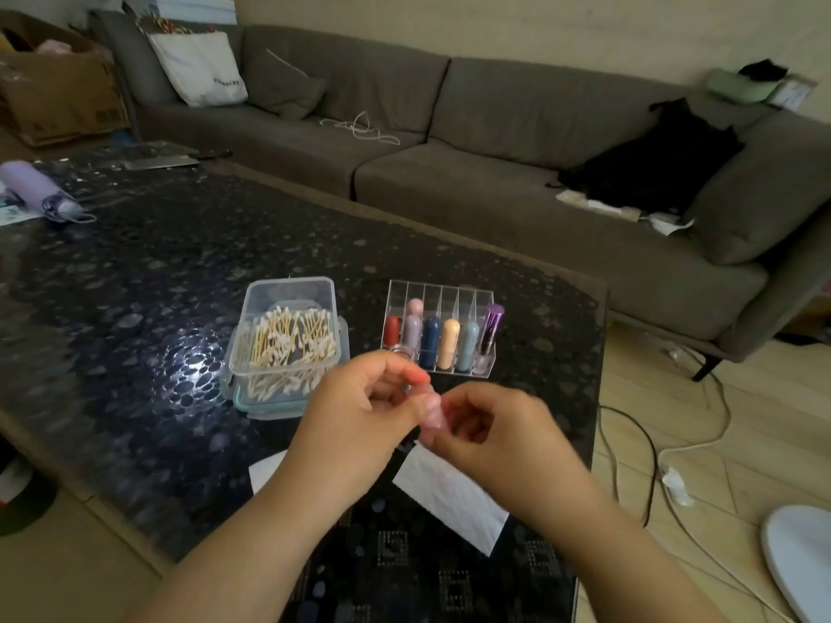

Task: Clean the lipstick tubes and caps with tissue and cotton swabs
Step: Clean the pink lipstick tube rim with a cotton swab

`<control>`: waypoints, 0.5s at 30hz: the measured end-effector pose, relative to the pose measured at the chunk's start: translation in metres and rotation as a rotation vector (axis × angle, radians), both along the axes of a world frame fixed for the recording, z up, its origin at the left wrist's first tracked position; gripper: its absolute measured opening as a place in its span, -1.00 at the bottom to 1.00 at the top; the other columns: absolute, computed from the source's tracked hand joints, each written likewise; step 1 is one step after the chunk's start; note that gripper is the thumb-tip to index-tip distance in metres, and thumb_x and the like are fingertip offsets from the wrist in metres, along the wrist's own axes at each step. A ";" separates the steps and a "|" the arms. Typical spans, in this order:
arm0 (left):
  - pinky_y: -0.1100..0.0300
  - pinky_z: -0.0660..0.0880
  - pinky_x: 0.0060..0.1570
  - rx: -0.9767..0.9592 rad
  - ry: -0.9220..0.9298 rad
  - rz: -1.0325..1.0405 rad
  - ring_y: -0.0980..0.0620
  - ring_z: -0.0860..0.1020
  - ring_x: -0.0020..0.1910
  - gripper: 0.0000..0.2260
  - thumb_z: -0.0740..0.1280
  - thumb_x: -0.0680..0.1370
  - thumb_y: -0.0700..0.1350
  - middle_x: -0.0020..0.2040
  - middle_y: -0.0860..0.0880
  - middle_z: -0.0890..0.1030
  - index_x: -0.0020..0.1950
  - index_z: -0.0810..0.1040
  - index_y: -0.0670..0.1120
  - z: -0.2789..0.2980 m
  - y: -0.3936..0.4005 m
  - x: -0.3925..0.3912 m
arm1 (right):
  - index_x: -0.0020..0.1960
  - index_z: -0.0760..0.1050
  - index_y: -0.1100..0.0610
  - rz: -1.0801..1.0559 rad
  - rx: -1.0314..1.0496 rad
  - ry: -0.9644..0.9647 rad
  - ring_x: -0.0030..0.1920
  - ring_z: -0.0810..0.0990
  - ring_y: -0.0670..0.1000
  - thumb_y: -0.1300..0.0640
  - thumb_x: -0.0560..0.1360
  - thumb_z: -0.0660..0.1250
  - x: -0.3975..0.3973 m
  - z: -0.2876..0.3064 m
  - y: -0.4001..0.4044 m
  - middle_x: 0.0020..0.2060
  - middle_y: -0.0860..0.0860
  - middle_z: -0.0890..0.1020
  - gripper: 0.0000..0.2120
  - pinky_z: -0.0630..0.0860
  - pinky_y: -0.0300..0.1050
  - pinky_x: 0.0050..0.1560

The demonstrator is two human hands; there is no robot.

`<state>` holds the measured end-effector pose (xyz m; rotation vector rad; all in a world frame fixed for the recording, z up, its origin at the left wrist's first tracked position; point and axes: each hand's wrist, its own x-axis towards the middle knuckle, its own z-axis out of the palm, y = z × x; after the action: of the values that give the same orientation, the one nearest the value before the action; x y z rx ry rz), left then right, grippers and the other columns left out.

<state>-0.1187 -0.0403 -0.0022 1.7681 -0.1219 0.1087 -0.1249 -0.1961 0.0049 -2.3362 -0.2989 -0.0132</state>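
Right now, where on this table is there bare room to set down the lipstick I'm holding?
Bare tabletop lies left of the cotton swab box. The strip between the box and the lipstick organizer is narrow. Tissue lies under both hands, left hand and right hand.

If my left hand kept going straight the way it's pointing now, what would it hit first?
Probably the clear acrylic lipstick organizer. The left hand, gripping a blurred pink lipstick tube with the right hand, points up and away toward it, though depth is unclear.
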 end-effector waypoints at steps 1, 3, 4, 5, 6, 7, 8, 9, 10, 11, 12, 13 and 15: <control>0.11 0.57 -0.02 0.012 0.009 0.006 0.13 0.63 -0.13 -0.86 0.47 0.41 -0.13 -0.18 0.05 0.67 -0.13 0.62 0.10 0.000 0.001 -0.001 | -0.09 0.51 -0.17 0.011 0.023 0.016 -0.19 0.58 -0.25 -0.03 0.40 0.44 0.001 -0.002 0.003 -0.24 -0.16 0.62 -0.86 0.56 -0.31 -0.10; 0.22 0.55 -0.06 0.065 -0.014 0.031 0.20 0.61 -0.13 -0.89 0.43 0.43 -0.03 -0.16 0.09 0.65 -0.08 0.59 0.14 0.001 0.005 -0.002 | -0.09 0.49 -0.18 0.012 0.065 0.025 -0.18 0.59 -0.26 0.01 0.44 0.42 0.002 -0.003 0.009 -0.23 -0.15 0.64 -0.86 0.55 -0.34 -0.08; 0.28 0.53 -0.07 0.125 -0.060 0.054 0.23 0.59 -0.13 -0.91 0.41 0.45 -0.01 -0.15 0.12 0.63 -0.08 0.57 0.16 0.002 0.008 -0.001 | -0.10 0.49 -0.17 -0.008 0.076 0.018 -0.18 0.60 -0.26 0.01 0.46 0.41 0.003 -0.002 0.010 -0.25 -0.14 0.64 -0.88 0.55 -0.36 -0.10; 0.34 0.49 -0.09 0.197 -0.114 0.076 0.26 0.56 -0.12 -0.92 0.39 0.47 -0.01 -0.14 0.15 0.61 -0.09 0.55 0.17 0.005 0.011 0.001 | -0.12 0.49 -0.16 -0.037 0.072 0.008 -0.19 0.60 -0.26 0.00 0.47 0.39 0.007 0.000 0.011 -0.26 -0.13 0.64 -0.91 0.55 -0.36 -0.12; 0.39 0.47 -0.11 0.278 -0.161 0.093 0.26 0.54 -0.12 -0.91 0.37 0.49 -0.03 -0.14 0.17 0.59 -0.10 0.52 0.19 0.009 0.015 0.004 | -0.12 0.50 -0.13 -0.069 0.056 -0.002 -0.20 0.60 -0.24 -0.01 0.48 0.38 0.012 0.003 0.011 -0.27 -0.12 0.63 -0.94 0.56 -0.34 -0.13; 0.41 0.45 -0.13 0.349 -0.185 0.104 0.26 0.53 -0.12 -0.89 0.35 0.51 -0.04 -0.12 0.17 0.57 -0.08 0.50 0.19 0.014 0.019 0.009 | -0.12 0.50 -0.11 -0.098 0.036 -0.010 -0.21 0.60 -0.22 -0.01 0.49 0.37 0.018 0.007 0.010 -0.27 -0.11 0.63 -0.95 0.57 -0.32 -0.15; 0.42 0.44 -0.14 0.419 -0.193 0.104 0.25 0.52 -0.12 -0.90 0.34 0.52 -0.04 -0.09 0.17 0.57 -0.02 0.51 0.16 0.020 0.023 0.015 | -0.12 0.51 -0.09 -0.122 0.022 -0.016 -0.22 0.60 -0.21 -0.01 0.49 0.36 0.026 0.013 0.010 -0.27 -0.11 0.62 -0.96 0.58 -0.31 -0.19; 0.44 0.42 -0.15 0.490 -0.201 0.097 0.24 0.51 -0.11 -0.87 0.33 0.53 -0.04 -0.06 0.17 0.56 0.06 0.52 0.12 0.025 0.027 0.022 | -0.12 0.50 -0.08 -0.138 0.007 -0.024 -0.24 0.60 -0.20 0.00 0.49 0.37 0.036 0.020 0.009 -0.26 -0.13 0.61 -0.95 0.57 -0.34 -0.24; 0.44 0.40 -0.14 0.570 -0.210 0.083 0.23 0.50 -0.09 -0.82 0.32 0.54 -0.03 -0.02 0.17 0.54 0.14 0.50 0.09 0.029 0.030 0.030 | -0.11 0.49 -0.08 -0.147 -0.010 -0.038 -0.24 0.58 -0.21 0.01 0.48 0.38 0.047 0.029 0.009 -0.25 -0.15 0.59 -0.93 0.53 -0.38 -0.28; 0.43 0.39 -0.11 0.650 -0.223 0.073 0.23 0.49 -0.06 -0.79 0.30 0.55 -0.02 0.02 0.16 0.53 0.18 0.48 0.08 0.033 0.034 0.038 | -0.07 0.48 -0.07 -0.151 -0.025 -0.053 -0.23 0.57 -0.21 0.02 0.47 0.40 0.059 0.038 0.010 -0.22 -0.17 0.57 -0.90 0.48 -0.41 -0.27; 0.40 0.40 -0.06 0.722 -0.242 0.063 0.22 0.49 -0.02 -0.77 0.29 0.56 0.00 0.06 0.15 0.53 0.21 0.46 0.08 0.036 0.038 0.047 | -0.03 0.47 -0.06 -0.154 -0.030 -0.058 -0.20 0.55 -0.21 0.02 0.46 0.40 0.073 0.047 0.011 -0.19 -0.18 0.56 -0.87 0.45 -0.41 -0.24; 0.34 0.43 0.00 0.778 -0.253 0.054 0.21 0.48 0.03 -0.75 0.27 0.56 0.01 0.10 0.14 0.52 0.24 0.45 0.08 0.040 0.041 0.055 | 0.02 0.47 -0.03 -0.155 -0.026 -0.050 -0.17 0.54 -0.20 0.04 0.47 0.40 0.087 0.054 0.013 -0.17 -0.17 0.54 -0.84 0.44 -0.39 -0.22; 0.24 0.47 0.05 0.854 -0.254 0.032 0.15 0.50 0.09 -0.73 0.25 0.58 0.01 0.16 0.10 0.52 0.27 0.43 0.05 0.043 0.045 0.074 | 0.09 0.47 0.00 -0.143 -0.022 -0.027 -0.16 0.52 -0.19 0.09 0.49 0.38 0.116 0.061 0.019 -0.16 -0.16 0.53 -0.81 0.41 -0.39 -0.25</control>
<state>-0.0448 0.0049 0.0411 2.6022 -0.3638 0.3433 -0.0088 -0.1774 0.0657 -2.3767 -0.1454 -0.1122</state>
